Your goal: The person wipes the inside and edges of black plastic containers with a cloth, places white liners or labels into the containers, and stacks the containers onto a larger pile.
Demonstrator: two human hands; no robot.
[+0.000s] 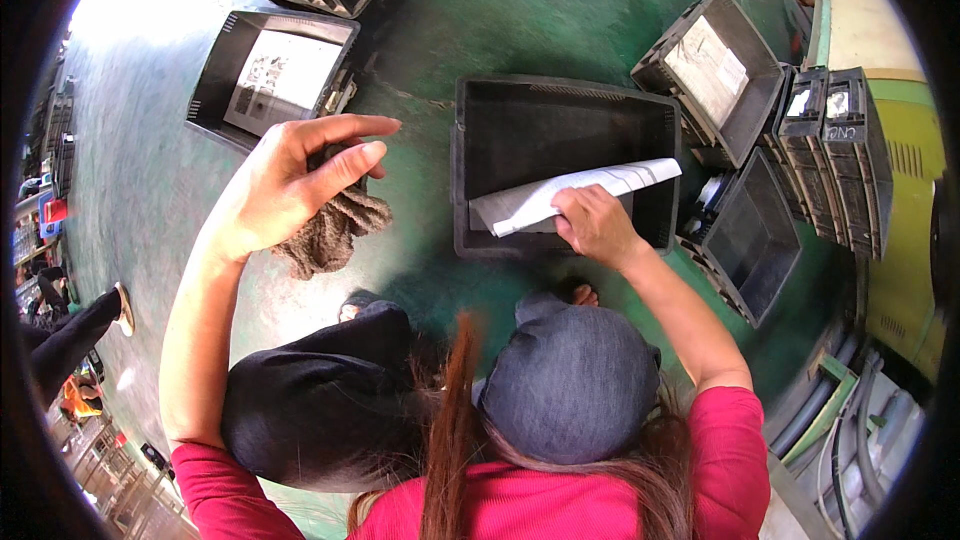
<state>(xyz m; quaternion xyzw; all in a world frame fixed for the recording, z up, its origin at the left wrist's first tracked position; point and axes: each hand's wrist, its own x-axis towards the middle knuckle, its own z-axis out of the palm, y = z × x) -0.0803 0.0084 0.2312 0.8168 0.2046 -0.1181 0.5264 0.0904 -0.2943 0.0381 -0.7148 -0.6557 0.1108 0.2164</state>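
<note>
My left hand (280,180) is raised over the floor, left of a black plastic crate. A crumpled brown rag (338,230) hangs from its palm, held by the curled fingers, while the thumb and index finger stick out to the right. Inside the black crate (545,88) my right hand (598,228) pinches the near edge of a white paper sheet (590,183). The sheet is bent over and tilted, its right end reaching the crate's right rim. Part of the crate's bottom is hidden beneath the paper.
Another black crate (345,30) with a printed sheet inside lies at the far left. On the right are a tilted crate (765,90) with a sheet, an open crate (765,250) and upright stacked crates (850,170) beside a yellow-green machine (910,200). My knees are close to the middle crate.
</note>
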